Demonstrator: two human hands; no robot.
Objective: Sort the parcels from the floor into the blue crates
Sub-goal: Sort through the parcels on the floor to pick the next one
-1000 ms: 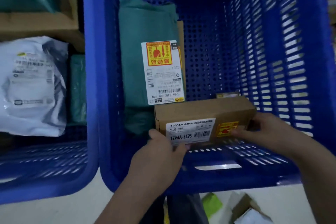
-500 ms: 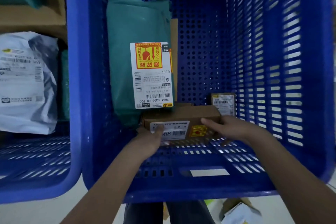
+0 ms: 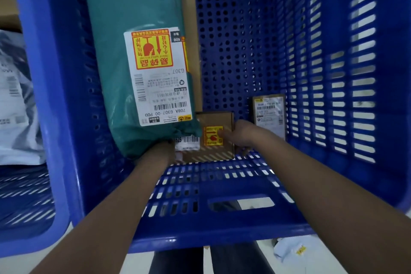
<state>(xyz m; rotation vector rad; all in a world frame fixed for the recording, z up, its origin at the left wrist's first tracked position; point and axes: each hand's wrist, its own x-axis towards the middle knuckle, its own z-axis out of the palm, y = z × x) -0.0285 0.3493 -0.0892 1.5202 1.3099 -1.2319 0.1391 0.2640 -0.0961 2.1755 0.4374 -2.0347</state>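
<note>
Both hands are gripping one brown box [image 3: 216, 135] low inside the blue crate [image 3: 244, 224]: right hand [image 3: 243, 137] closed on its right edge, left hand [image 3: 163, 151] half hidden under one green bag [image 3: 133, 51]. Two more cardboard parcels are lying there: a small box [image 3: 269, 113] and a flat one [image 3: 191, 51].

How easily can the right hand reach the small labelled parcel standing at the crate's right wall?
Probably yes. The right hand is already deep in the crate, beside the small parcel, with nothing visible between them. It must first let go of the brown box.

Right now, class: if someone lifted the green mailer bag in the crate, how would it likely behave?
The green mailer bag looks soft and wrinkled, so it would probably sag. Its plastic film may be slippery. Its red-and-yellow sticker suggests fragile contents.
</note>
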